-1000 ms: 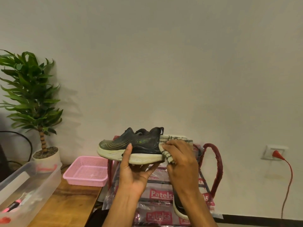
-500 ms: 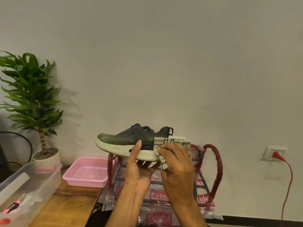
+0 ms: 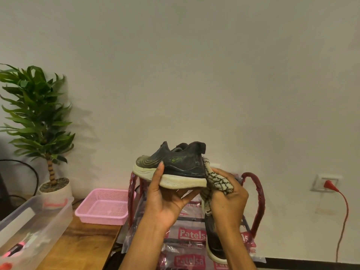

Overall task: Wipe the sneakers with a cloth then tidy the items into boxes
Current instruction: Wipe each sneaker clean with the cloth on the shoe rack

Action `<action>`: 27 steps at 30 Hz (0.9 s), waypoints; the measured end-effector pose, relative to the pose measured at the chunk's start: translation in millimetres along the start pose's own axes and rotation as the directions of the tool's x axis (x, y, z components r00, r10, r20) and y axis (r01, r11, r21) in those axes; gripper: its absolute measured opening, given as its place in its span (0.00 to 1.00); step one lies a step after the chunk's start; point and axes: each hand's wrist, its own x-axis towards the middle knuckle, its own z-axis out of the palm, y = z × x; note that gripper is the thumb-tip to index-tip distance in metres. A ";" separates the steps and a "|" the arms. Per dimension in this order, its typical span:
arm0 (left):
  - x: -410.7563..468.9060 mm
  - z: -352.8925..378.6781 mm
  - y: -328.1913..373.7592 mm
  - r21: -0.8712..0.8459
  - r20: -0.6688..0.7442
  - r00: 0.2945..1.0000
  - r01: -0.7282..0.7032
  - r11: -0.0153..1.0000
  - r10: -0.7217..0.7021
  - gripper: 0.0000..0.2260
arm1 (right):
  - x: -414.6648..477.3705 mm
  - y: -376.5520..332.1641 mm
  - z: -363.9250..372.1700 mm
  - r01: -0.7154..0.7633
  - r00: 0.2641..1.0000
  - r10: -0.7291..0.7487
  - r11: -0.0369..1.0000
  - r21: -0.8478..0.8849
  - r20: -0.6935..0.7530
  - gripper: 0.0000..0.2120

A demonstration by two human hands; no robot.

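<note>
One potted plant [image 3: 37, 114] stood at the back left corner of the wooden table [image 3: 83, 244], its white pot just behind a clear plastic box [image 3: 33, 221] that ran along the table's left edge with a pink-tipped item inside, too blurred to name. A pink basket [image 3: 105, 207] sat at the table's back right corner. Right of the table, the left hand [image 3: 165, 199] grasped a dark sneaker [image 3: 175, 162] from below, palm under the pale sole and thumb up against the side, holding it in the air in front of the wall with the toe pointing left. At the heel, the right hand [image 3: 229, 199] was clenched around a cream cloth [image 3: 216, 180] with black lines, pressing it against the back of the shoe. Beneath both hands stood a clear printed bag [image 3: 191, 234] with red handles, and a second sneaker [image 3: 214, 242] lay against it, partly hidden by the right forearm. Near the right edge, a wall socket [image 3: 327, 182] held a red plug [image 3: 329, 185] whose cord hung down the wall.
</note>
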 end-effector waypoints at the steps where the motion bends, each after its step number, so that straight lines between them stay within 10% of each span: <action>1: -0.1 0.1 0.6 -0.008 -0.006 1.000 0.010 1.000 -0.010 0.42 | -1.5 -0.7 1.3 0.004 1.000 -0.004 1.000 -0.005 0.006 0.30; 13: 1.3 13.2 -0.7 -0.075 -0.264 0.962 0.045 0.996 -0.064 0.30 | -10.8 4.6 3.0 0.088 0.996 -0.089 0.996 0.029 0.028 0.32; 27: -5.4 10.2 7.9 0.283 -0.292 0.955 0.133 0.950 -0.046 0.30 | -18.7 20.4 -3.2 0.134 0.990 -0.134 0.991 0.002 -0.035 0.37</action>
